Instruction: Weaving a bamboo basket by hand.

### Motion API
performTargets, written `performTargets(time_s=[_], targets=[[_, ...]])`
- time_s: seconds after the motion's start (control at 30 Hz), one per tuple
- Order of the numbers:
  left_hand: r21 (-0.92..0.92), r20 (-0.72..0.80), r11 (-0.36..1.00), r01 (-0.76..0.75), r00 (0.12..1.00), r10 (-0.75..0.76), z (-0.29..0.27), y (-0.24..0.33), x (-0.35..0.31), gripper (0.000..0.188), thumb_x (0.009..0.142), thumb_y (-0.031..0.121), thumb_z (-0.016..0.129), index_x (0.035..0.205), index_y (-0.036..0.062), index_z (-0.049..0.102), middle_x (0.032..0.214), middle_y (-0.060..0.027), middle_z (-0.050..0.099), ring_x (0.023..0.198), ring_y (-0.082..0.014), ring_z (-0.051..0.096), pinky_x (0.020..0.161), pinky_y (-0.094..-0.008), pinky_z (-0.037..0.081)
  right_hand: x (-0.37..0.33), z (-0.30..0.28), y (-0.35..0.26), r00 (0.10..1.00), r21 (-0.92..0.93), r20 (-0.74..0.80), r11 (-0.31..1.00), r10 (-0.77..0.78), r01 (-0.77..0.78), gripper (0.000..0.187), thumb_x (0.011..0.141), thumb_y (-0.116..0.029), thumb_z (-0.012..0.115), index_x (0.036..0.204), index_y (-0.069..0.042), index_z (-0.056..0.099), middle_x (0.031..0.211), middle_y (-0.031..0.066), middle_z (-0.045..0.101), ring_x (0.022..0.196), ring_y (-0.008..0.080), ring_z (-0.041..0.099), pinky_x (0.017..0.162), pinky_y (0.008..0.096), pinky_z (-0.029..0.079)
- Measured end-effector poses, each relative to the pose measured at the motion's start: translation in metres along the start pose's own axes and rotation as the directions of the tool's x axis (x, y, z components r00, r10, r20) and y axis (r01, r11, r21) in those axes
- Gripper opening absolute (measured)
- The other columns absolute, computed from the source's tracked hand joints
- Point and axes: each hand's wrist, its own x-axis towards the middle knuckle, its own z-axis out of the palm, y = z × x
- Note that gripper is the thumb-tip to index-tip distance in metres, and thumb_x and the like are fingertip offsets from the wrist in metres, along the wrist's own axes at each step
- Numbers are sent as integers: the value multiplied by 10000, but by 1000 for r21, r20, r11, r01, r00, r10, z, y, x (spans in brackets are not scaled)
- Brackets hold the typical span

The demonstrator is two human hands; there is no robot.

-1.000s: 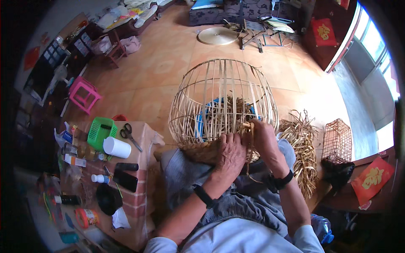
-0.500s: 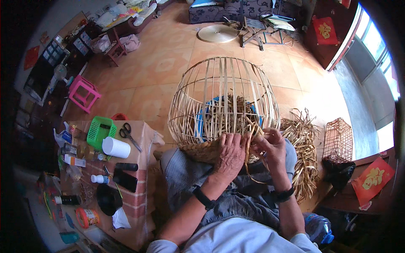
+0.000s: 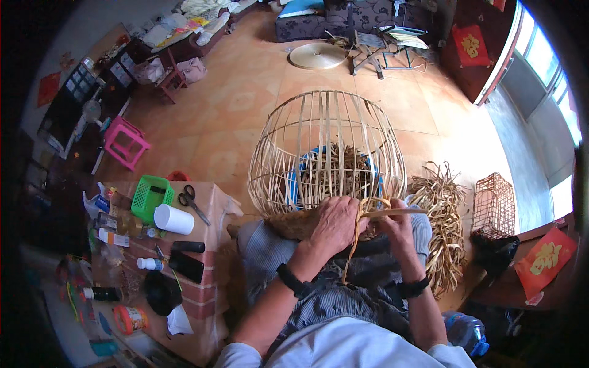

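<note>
An open-ribbed basket (image 3: 327, 129) lies tilted over my lap, its woven, braided-looking rim (image 3: 288, 226) towards me. My left hand (image 3: 331, 226) is closed over that rim, fingertips tucked at its far side. A tan dried strip (image 3: 354, 236) loops up between my hands, with its tail hanging towards my lap. My right hand (image 3: 400, 232) pinches a flat brown strip (image 3: 406, 211), which points right past the fingers. Whether it is leaf or a thin stick I cannot tell. The rim under my fingers is partly hidden.
Behind the basket ribs, a blue container (image 3: 292, 190) holds dried strips. More strips (image 3: 442, 227) lie heaped on the right, beside a wire-like crate (image 3: 493, 205). At left, a cloth-covered table (image 3: 205, 245) carries scissors (image 3: 193, 202), a green basket (image 3: 151, 197) and bottles.
My right hand has drawn in a little and now has the flat strip pointing right. The tan strip forms a raised loop between my hands. The left hand stays on the rim.
</note>
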Motion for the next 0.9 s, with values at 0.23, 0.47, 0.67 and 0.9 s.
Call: performTargets(time_s=[0.23,0.47,0.67,0.9], targets=[[-42,175,987,152,974,-143,-2,-8,15,276,1006,272,635,989,3,695,915,-248,708,919,-465,704,848,-550,561,16,-2,14,999,-109,-6,993,47,-47,359,1071,-175,712,1311,18,526,1037,106,739,872,139,705,734,288,581],[-26,135,993,118,984,-114,-19,-6,1,195,1038,186,599,1042,22,705,963,-213,719,949,-429,715,816,-520,565,25,3,-19,990,-238,108,969,94,-66,238,1051,-176,669,1172,27,638,826,6,661,718,60,581,612,255,484],[-149,39,972,180,984,-176,-67,-9,-13,146,1034,117,629,1065,-5,702,950,-250,694,928,-462,698,782,-512,543,2,48,-102,959,-319,257,947,119,-32,228,1097,-200,585,1052,14,647,766,-6,602,611,80,591,479,264,476],[-171,99,957,234,971,-219,-63,-32,-11,187,1047,147,659,1104,-19,725,989,-254,721,926,-446,719,783,-448,560,9,52,-87,982,-132,188,991,24,1,231,1132,-216,557,1123,-1,640,821,34,651,634,115,647,517,264,533]])
